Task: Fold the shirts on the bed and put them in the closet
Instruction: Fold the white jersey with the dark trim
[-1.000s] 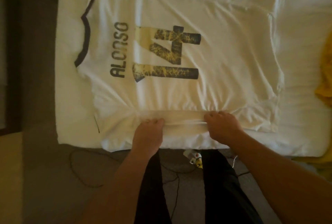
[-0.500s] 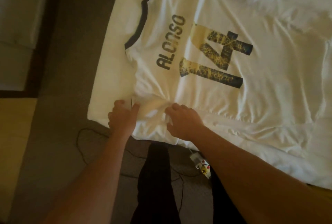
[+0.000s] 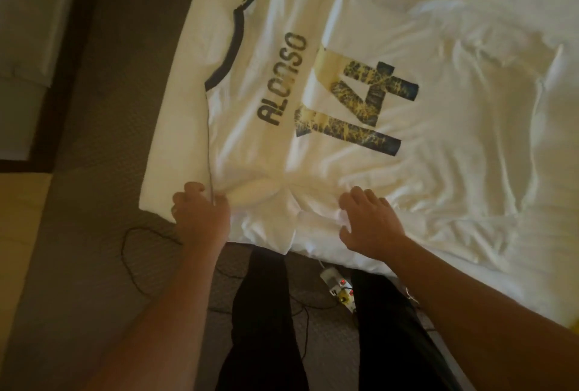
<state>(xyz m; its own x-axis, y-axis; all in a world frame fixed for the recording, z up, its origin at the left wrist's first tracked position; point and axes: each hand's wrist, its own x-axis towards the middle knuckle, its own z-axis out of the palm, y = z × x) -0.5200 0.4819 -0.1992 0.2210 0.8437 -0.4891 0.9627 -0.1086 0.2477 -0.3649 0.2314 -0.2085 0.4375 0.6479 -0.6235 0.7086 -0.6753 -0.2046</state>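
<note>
Gripping: the left hand (image 3: 200, 218) has its fingers curled into the near shoulder corner of the white short-sleeved football shirt (image 3: 360, 152), bunching the cloth beside a thin dark seam line; the fingertips are buried in the fabric.
Right hand: the right hand (image 3: 371, 227) lies palm-down on the folded-in sleeve edge of the shirt, fingers spread and only slightly bent, pressing the cloth flat and pinching nothing.
Spacing: the two hands are apart along the shirt's near edge, with a puckered ridge of cloth between them.
Shirt: it lies back-side up on the bed, spread fairly flat with soft creases, its dark-trimmed collar (image 3: 233, 42) toward the left side of the view and its hem off toward the right.
Print: the dark letters "ALONSO" (image 3: 282, 78) run beside a large, cracked dark-and-yellow number 14 (image 3: 357, 102).
Bed: the bed with white sheets (image 3: 166, 152) carries the shirt near its left corner; the near edge of the mattress is just below both hands.
Person: bare forearms reach in from the bottom of the view, and legs in black trousers (image 3: 266, 312) stand against the bedside.
Floor: a brownish carpet (image 3: 94, 265) holds a thin dark looped cable (image 3: 125, 252) and a white power strip (image 3: 340, 288) with red switches, between the legs.
</note>
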